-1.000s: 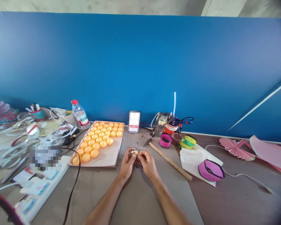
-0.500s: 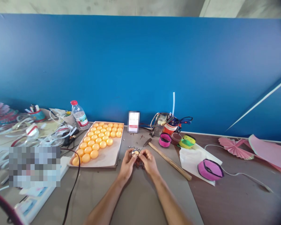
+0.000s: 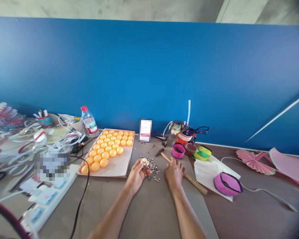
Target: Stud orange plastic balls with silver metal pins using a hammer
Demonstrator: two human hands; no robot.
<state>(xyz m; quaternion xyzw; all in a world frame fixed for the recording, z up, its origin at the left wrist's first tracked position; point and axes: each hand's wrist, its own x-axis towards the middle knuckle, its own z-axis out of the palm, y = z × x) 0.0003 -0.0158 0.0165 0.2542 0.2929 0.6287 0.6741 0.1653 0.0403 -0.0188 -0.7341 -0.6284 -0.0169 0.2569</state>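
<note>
My left hand [image 3: 137, 172] is closed around a small orange ball studded with silvery pieces [image 3: 145, 162], held just above the work surface. Loose shiny metal beads [image 3: 154, 171] lie scattered beside its fingers, on the right. My right hand [image 3: 174, 172] lies over the wooden handle of a hammer [image 3: 195, 184], fingers curled around it near the head. The dark hammer head [image 3: 159, 152] points away to the far left of that hand. The hammer rests on the table.
Left of my hands stands a shallow tray [image 3: 119, 166] holding rows of orange balls. Behind it is a plastic bottle [image 3: 89, 122]. A black cable [image 3: 82, 196] crosses the table at left. Pink round bands [image 3: 228, 184] and white paper [image 3: 206, 166] lie at right.
My right hand has left the ball and moved right onto the hammer handle. My left hand still holds the ball, and the beads beneath are now uncovered.
</note>
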